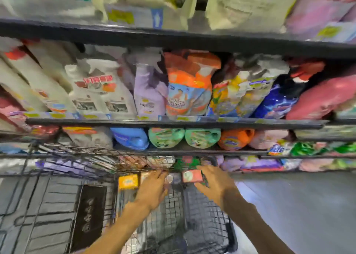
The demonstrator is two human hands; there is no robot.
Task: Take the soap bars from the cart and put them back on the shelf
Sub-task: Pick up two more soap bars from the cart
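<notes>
Black metal shelf (pixel 173 123) fills the upper view, tiers packed with detergent bags (pixel 189 84) and jugs (pixel 202 138). Wire cart (pixel 204 211) stands below it, its far edge close to the lower tiers. Both bare hands reach to the cart's far end. Right hand (pixel 216 182): grip clamped on a pink soap bar (pixel 192 176), thumb below, fingers over its right end, held at the cart's far right corner. Left hand (pixel 154 188): fingers stretched forward and apart, nothing visibly held (fingertips blurred). Yellow soap bar (pixel 128 181) lies just left of the left hand, by the cart's far edge.
</notes>
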